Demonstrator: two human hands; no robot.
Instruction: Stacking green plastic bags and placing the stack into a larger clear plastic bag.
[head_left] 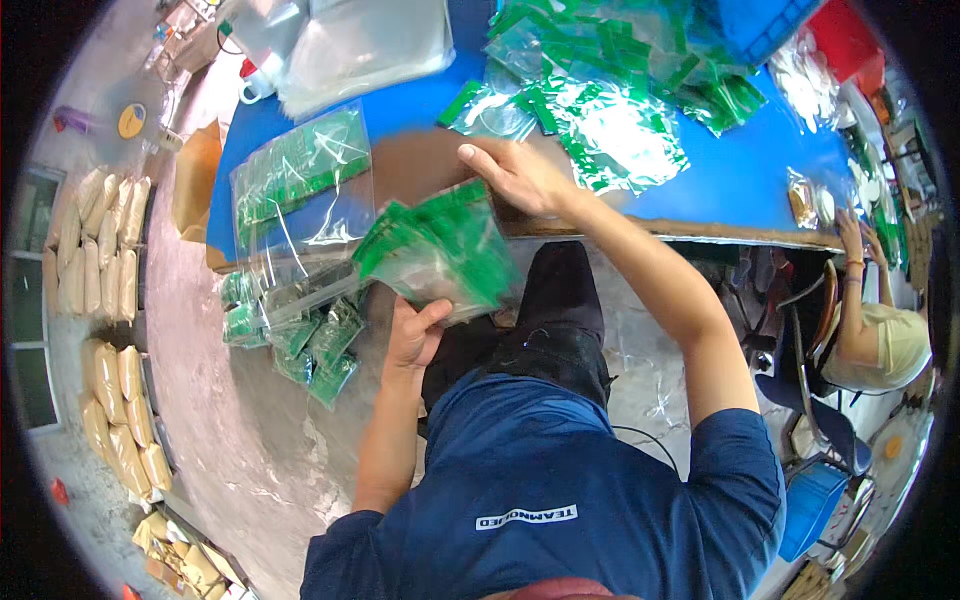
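Note:
My left hand point(418, 330) is closed on a fanned stack of packets point(440, 245), clear plastic with green bands, held just off the table's near edge. The thumb lies on top of the stack. My right hand point(520, 178) is above the table edge, just beyond the stack, with its thumb stretched out. Its other fingers are partly hidden, and nothing shows in its grasp. Left of the stack, a large clear bag point(305, 180) with rows of green packets inside lies on the blue table point(400, 95).
A heap of green and clear packets point(610, 110) covers the table's far middle. Clear plastic sheets point(365, 50) lie at the far left. More green packets point(325, 350) hang or lie below the left edge. Another person point(870, 340) sits at the right. Brown sacks point(120, 400) line the left.

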